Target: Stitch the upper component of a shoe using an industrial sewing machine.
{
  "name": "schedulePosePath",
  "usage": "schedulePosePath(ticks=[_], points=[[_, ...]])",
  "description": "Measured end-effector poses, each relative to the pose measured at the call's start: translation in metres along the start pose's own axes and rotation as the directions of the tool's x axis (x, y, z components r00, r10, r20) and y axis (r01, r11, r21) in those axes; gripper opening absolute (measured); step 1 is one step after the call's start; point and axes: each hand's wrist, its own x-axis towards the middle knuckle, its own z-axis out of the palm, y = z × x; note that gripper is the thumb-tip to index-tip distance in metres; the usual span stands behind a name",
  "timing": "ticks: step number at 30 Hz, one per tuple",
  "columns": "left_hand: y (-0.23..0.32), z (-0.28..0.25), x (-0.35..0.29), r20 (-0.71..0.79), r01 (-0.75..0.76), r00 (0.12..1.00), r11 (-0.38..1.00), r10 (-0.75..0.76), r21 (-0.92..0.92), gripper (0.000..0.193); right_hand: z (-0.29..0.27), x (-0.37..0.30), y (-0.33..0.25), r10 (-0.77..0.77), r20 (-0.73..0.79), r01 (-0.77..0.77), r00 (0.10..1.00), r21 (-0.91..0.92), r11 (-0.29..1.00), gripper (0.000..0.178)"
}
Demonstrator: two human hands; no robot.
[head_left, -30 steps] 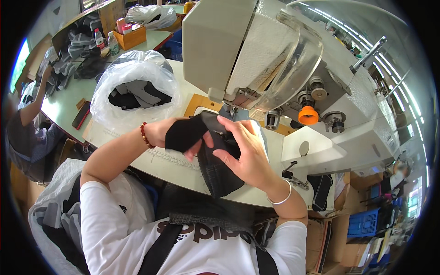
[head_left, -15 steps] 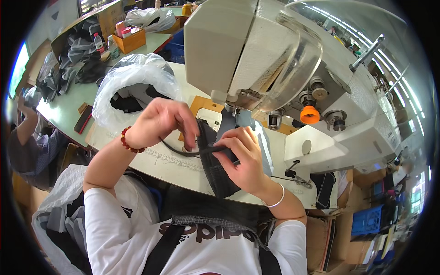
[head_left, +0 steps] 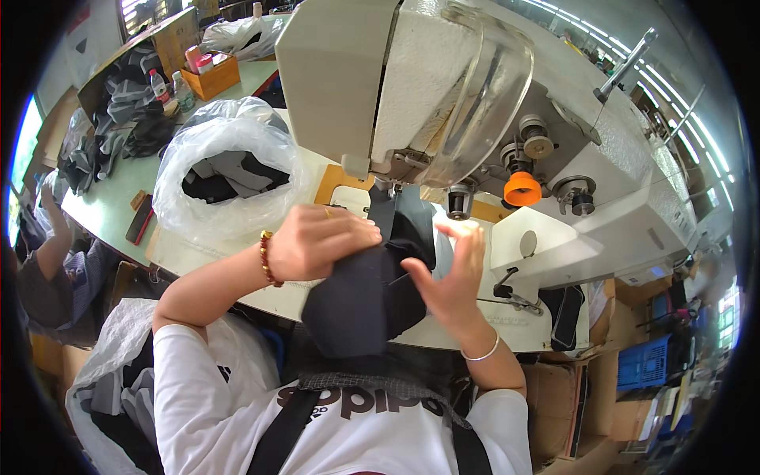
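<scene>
A dark fabric piece [head_left: 347, 305] hangs over the near edge of the sewing table, in front of the sewing machine [head_left: 336, 75]. My left hand [head_left: 321, 241] is closed on its upper edge, fingers pressed together on the cloth. On the other side my right hand [head_left: 453, 277] is open, its thumb apart from the raised, slightly blurred fingers. That thumb is close to the cloth; whether it touches I cannot tell. Dark and light grey cloth [head_left: 423, 226] lies beyond the hands, by the machine's needle area. The thin dark strip seen earlier is not visible now.
A white plastic bag [head_left: 226, 218] of grey and black pieces stands left of the machine. Another bag [head_left: 111, 332] sits low at left. Orange knob [head_left: 522, 190] and metal parts jut out above right. A person's arm [head_left: 54, 229] shows at far left.
The fabric piece has been turned and spread, showing a broad dark face. My left hand has come down and right onto it; my right hand has let go and opened. The view has shifted slightly.
</scene>
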Motion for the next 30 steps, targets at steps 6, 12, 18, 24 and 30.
schedulePosePath(ticks=[6, 12, 18, 24, 30], points=[[-0.003, -0.008, -0.003, -0.099, 0.41, 0.882, 0.853, -0.461, -0.322, 0.024, 0.001, 0.001, 0.026, 0.095, 0.322, -0.128, 0.942, 0.085, 0.988, 0.037], [-0.003, -0.015, -0.001, -0.043, 0.44, 0.872, 0.818, -0.488, -0.37, 0.017, -0.001, 0.008, 0.041, 0.302, 0.619, -0.621, 0.725, 0.398, 0.675, 0.02], [0.001, -0.012, 0.002, 0.047, -0.033, 0.998, 0.999, 0.034, -0.022, 0.021, -0.008, 0.019, 0.055, 0.181, 0.708, -0.696, 0.683, 0.555, 0.455, 0.018], [0.024, 0.015, -0.009, 0.173, -0.182, 0.977, 0.918, 0.127, 0.353, 0.028, -0.014, 0.024, 0.055, 0.241, 0.813, -0.813, 0.53, 0.406, 0.418, 0.046], [0.026, 0.027, -0.01, 0.138, -0.168, 0.982, 0.916, 0.125, 0.364, 0.018, -0.018, 0.019, 0.05, 0.319, 0.786, -0.819, 0.529, 0.375, 0.434, 0.048]])
